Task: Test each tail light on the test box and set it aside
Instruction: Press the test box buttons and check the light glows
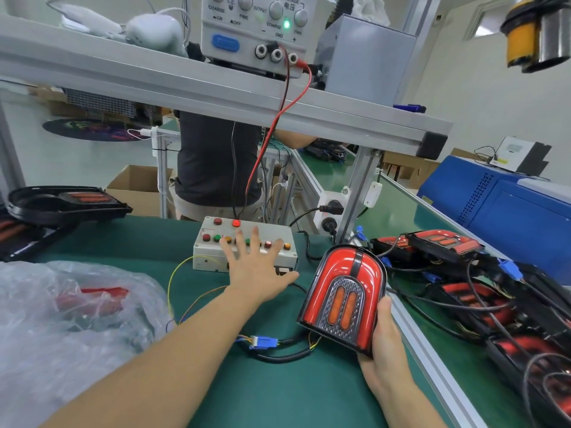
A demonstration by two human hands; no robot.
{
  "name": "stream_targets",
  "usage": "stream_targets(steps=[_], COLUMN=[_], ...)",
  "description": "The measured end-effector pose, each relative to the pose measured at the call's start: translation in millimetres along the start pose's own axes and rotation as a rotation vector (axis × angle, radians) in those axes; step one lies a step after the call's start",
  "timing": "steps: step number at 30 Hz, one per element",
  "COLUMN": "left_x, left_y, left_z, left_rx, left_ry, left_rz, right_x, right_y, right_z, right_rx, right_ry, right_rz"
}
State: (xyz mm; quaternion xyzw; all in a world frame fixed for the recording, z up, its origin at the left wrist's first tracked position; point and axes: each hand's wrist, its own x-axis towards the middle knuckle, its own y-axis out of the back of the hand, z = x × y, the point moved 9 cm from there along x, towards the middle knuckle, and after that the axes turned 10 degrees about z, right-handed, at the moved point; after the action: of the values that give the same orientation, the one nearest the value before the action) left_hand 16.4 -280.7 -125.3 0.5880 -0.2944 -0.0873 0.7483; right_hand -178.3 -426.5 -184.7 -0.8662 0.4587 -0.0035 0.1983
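Bench test of a tail light, head view. The left hand [258, 267] lay spread over the test box [244, 245] at the centre of the frame, fingers straight and splayed across the row of coloured push-buttons [247, 240], gripping nothing; whether a fingertip actually depressed a button could not be told. The right hand [386, 338], at four o'clock from the box, held the tail light [343, 299] from below and along its right edge, fingers and thumb curled round the housing, with the red lens tilted up toward the viewer. The lamp's cable ran down to a blue connector [261, 341] on the green mat [278, 393] at six o'clock, from which coloured leads looped back to the box. One red indicator [236, 223] on the box glowed; the power supply [256, 29] at twelve o'clock showed a green lamp.

To perform the step well, the operator would probably press one button at a time, keep the lens facing the eyes, and confirm each section before moving on. The left forearm was extended forward, wrist flat. A heap of further tail lights [482, 288] lay at three o'clock, well apart from the box.
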Motion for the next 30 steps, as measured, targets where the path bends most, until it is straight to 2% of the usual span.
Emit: stream_targets(steps=[9,30], left_x=[0.9,5.6], left_y=[-7.8,-6.0], left_z=[-10.5,-6.5], left_rx=[-0.062,-0.104], left_ry=[0.109,0.122], left_rz=[-0.097,-0.16], right_x=[-2.2,-4.4], right_y=[-4.2,-2.5], right_z=[-1.7,-3.1], right_rx=[0.001,0.108], right_ry=[0.0,-0.023], right_rz=[-0.009,0.02])
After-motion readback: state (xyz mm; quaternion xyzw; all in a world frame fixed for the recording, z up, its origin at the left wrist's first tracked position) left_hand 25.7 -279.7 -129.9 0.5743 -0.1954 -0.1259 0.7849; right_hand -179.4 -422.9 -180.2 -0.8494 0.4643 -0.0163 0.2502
